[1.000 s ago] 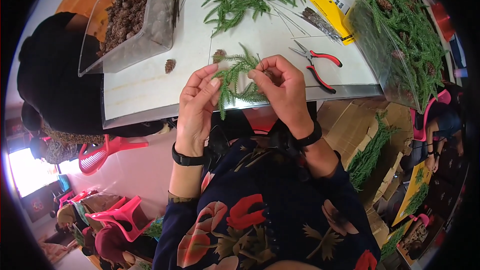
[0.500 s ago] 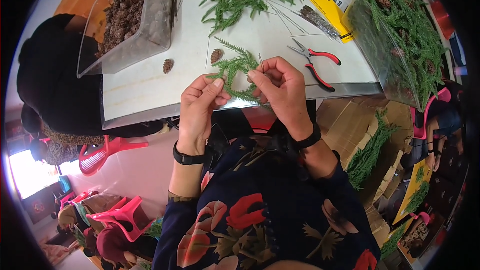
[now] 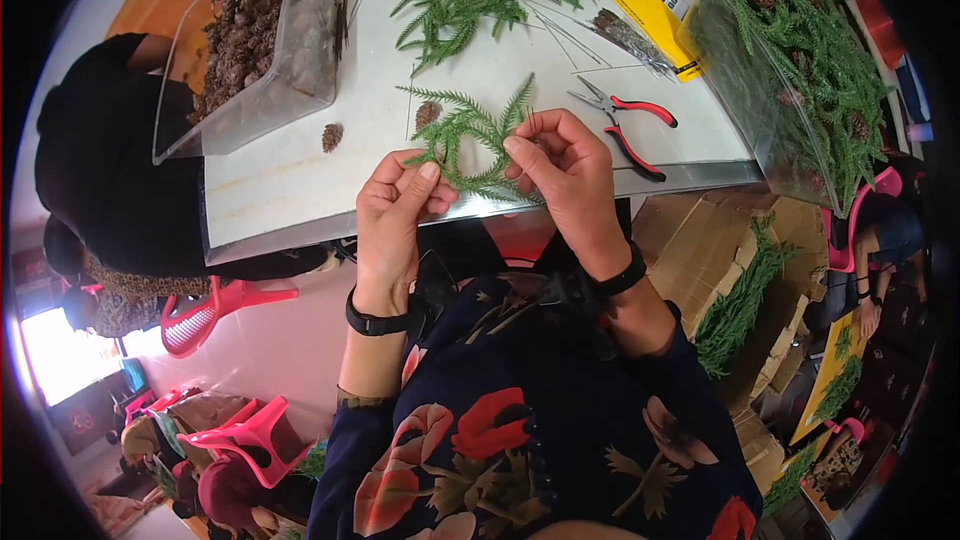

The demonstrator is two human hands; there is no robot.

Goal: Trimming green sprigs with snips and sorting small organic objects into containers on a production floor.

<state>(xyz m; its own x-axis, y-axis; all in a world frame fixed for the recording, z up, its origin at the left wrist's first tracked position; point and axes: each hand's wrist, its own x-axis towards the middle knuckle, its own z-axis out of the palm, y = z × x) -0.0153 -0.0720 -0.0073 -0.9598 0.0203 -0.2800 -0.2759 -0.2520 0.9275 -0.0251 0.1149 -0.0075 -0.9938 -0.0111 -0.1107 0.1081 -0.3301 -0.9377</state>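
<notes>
Between my hands, just above the table's front edge, a green fir sprig is bent into a rough ring. My left hand pinches its left side between thumb and fingertips. On the other side my right hand has thumb and forefinger closed on the sprig, with a thin dark wire end showing above the fingers. Right behind the ring lies a brown pine cone, and a second pine cone rests farther left. Red-handled pliers lie with jaws parted to the right of my right hand.
A clear bin of pine cones stands at the left; another clear bin heaped with greenery stands at the right. Loose sprigs, thin wires and a yellow packet occupy the table's far part. A person in black is at the left.
The sprig has turned in my hands, so an upper tip now points up beside my right fingers. My right hand stays near the same spot; both hands keep their hold.
</notes>
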